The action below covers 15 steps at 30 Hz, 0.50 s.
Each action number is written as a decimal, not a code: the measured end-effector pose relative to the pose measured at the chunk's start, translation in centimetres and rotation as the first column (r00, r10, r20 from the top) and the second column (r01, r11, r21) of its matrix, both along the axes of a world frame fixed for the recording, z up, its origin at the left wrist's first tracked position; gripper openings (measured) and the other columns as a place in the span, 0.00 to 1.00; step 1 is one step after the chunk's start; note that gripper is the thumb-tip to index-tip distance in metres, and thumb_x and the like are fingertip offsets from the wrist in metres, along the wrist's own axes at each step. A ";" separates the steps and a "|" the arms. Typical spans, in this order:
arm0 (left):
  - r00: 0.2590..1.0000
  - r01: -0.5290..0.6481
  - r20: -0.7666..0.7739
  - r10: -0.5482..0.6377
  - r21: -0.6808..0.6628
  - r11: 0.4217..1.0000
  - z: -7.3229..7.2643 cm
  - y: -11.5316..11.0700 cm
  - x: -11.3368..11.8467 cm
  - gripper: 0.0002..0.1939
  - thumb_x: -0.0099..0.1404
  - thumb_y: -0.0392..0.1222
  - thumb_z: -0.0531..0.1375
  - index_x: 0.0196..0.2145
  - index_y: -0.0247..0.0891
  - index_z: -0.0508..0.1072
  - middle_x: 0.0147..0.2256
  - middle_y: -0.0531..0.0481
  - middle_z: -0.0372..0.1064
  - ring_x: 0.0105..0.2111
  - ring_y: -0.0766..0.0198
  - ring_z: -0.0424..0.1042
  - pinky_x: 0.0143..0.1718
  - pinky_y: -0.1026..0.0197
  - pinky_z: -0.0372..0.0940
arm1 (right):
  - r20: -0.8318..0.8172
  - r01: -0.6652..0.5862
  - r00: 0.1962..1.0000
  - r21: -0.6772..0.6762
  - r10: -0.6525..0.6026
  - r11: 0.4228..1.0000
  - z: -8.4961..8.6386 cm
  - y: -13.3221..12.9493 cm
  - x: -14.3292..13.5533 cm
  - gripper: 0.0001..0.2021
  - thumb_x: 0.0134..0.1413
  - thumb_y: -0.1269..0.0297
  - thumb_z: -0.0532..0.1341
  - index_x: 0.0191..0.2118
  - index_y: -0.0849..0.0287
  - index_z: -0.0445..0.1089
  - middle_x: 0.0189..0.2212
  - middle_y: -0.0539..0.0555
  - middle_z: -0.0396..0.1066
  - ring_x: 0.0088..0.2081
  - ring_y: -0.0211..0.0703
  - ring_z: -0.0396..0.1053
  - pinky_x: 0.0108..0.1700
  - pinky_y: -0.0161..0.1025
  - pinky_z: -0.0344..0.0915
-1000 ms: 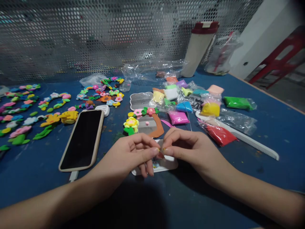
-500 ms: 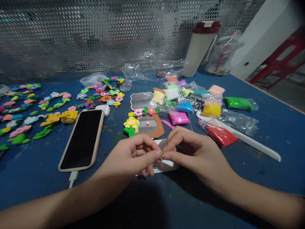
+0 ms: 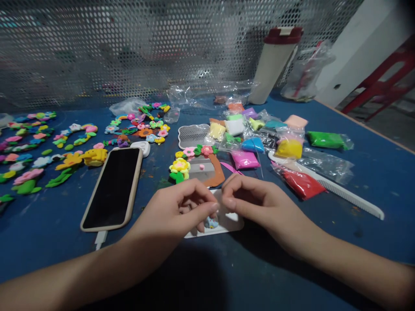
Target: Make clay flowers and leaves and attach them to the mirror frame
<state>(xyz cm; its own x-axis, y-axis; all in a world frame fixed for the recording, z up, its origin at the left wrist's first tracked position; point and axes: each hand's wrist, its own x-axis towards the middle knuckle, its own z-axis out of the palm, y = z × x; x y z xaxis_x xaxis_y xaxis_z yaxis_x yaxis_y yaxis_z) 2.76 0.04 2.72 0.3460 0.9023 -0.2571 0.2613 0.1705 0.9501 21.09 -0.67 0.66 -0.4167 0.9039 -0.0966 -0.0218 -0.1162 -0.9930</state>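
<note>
My left hand (image 3: 180, 218) and my right hand (image 3: 264, 207) hover close together over a white flat plate (image 3: 231, 223). Thumb and forefinger are pinched on each hand, with a small gap between the two pinches. Whatever lies in the fingertips is too small or hidden to make out. On the plate, partly behind my left fingers, lies a small light-blue clay piece (image 3: 211, 223). Just beyond stands a mirror-like panel (image 3: 197, 175) edged with clay flowers (image 3: 180, 167) and a brown clay strip (image 3: 218, 172), a pink dot on its middle.
Left of my hands lies a phone (image 3: 113, 188) with a cable plugged in. Clay flower shapes (image 3: 73, 160) spread across the left side. Bagged clay packs (image 3: 244, 160), a white comb (image 3: 343, 192) and a tumbler (image 3: 275, 65) are to the right, before a perforated metal panel (image 3: 129, 47).
My hands have drawn slightly apart at the fingertips. A tiny yellowish bit seen between them earlier no longer shows. More of the light-blue piece on the plate is visible.
</note>
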 end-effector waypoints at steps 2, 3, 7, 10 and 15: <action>1.000 -0.014 0.012 0.014 -0.035 0.999 0.0 0.1 0.1 0.03 0.55 0.37 0.60 0.25 0.36 0.69 0.19 0.59 0.65 0.17 0.74 0.66 0.20 0.73 0.60 | -0.082 0.015 0.996 -0.105 -0.023 0.994 -0.3 0.2 0.1 0.06 0.56 0.64 0.61 0.30 0.58 0.65 0.27 0.46 0.61 0.29 0.33 0.58 0.30 0.31 0.53; 1.000 -0.015 0.016 0.016 -0.049 0.999 0.0 0.2 0.1 0.03 0.55 0.37 0.60 0.26 0.36 0.69 0.19 0.58 0.66 0.17 0.73 0.66 0.19 0.73 0.61 | -0.119 0.022 0.992 -0.141 -0.039 0.990 -0.4 0.3 0.1 0.06 0.56 0.64 0.61 0.30 0.58 0.65 0.27 0.46 0.61 0.29 0.33 0.57 0.31 0.31 0.53; 0.999 -0.001 0.050 0.005 -0.084 0.996 -0.3 0.4 0.1 0.05 0.57 0.40 0.60 0.28 0.36 0.68 0.18 0.58 0.67 0.17 0.72 0.65 0.20 0.71 0.62 | -0.200 0.045 0.976 -0.216 -0.089 0.975 -0.5 0.6 0.1 0.06 0.56 0.64 0.61 0.30 0.59 0.66 0.26 0.46 0.59 0.29 0.34 0.56 0.32 0.32 0.53; 0.998 0.015 0.062 -0.009 -0.106 0.994 -0.4 0.4 0.0 0.07 0.57 0.42 0.59 0.29 0.36 0.68 0.16 0.57 0.65 0.17 0.71 0.64 0.20 0.69 0.62 | -0.214 0.049 0.972 -0.212 -0.096 0.976 -0.4 0.6 0.1 0.07 0.54 0.63 0.62 0.30 0.60 0.67 0.26 0.47 0.59 0.29 0.34 0.56 0.32 0.32 0.54; 0.994 0.036 0.105 -0.023 -0.127 0.991 -0.4 0.3 -0.1 0.08 0.59 0.44 0.57 0.27 0.36 0.65 0.18 0.56 0.64 0.17 0.70 0.63 0.20 0.68 0.59 | -0.243 0.047 0.965 -0.214 -0.100 0.976 -0.3 0.6 0.1 0.09 0.48 0.65 0.67 0.27 0.59 0.66 0.26 0.47 0.64 0.29 0.34 0.60 0.31 0.31 0.56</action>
<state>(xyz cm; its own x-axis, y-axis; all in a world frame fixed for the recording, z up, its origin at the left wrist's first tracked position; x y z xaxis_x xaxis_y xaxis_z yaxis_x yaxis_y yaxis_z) 2.71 0.37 2.29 0.4028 0.8528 -0.3323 0.1703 0.2869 0.9427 21.19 -0.03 0.32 -0.3845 0.9047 -0.1835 -0.2836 -0.3049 -0.9092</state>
